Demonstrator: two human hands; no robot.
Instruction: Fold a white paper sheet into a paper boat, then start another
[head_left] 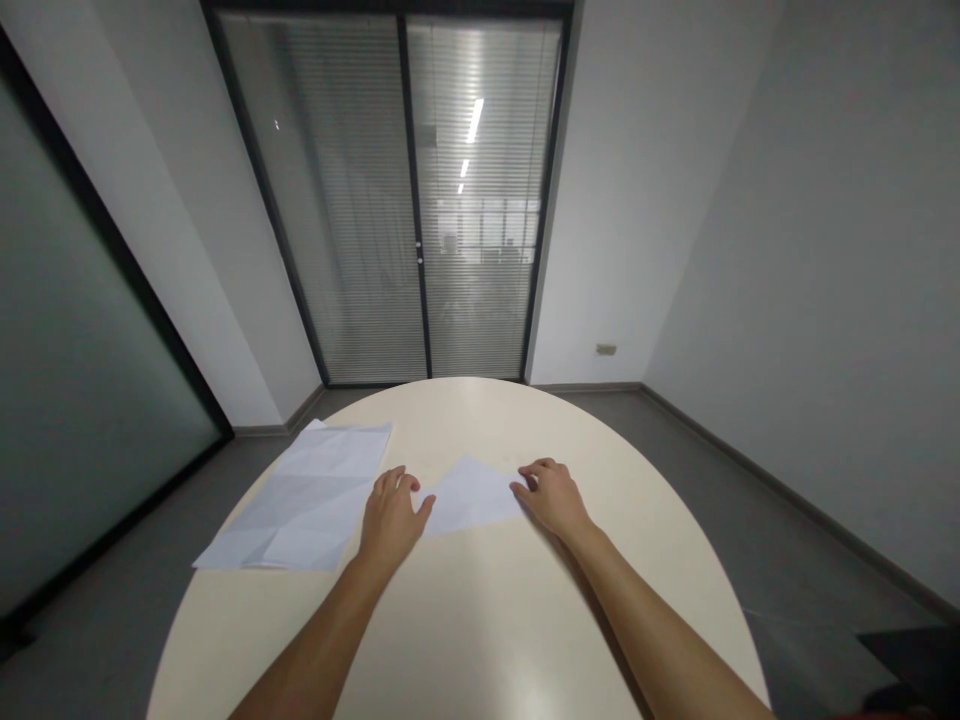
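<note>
A folded piece of white paper [472,497] lies on the table between my two hands, its top coming to a peak. By its left end is my left hand [391,515], the thumb tip at the paper's edge and the fingers curved apart from it. Beside the right end, my right hand [553,494] has its thumb near the paper's corner, with a gap between thumb and bent fingers. Neither hand visibly grips the paper. Larger creased white sheets [315,490] lie to the left, partly behind my left hand.
The round cream table [480,620] has its curved edge all around me. Beyond it stand glass doors with blinds [360,220] in a dark frame. A grey wall [817,250] rises on the right. Something dark [919,665] sits at the lower right.
</note>
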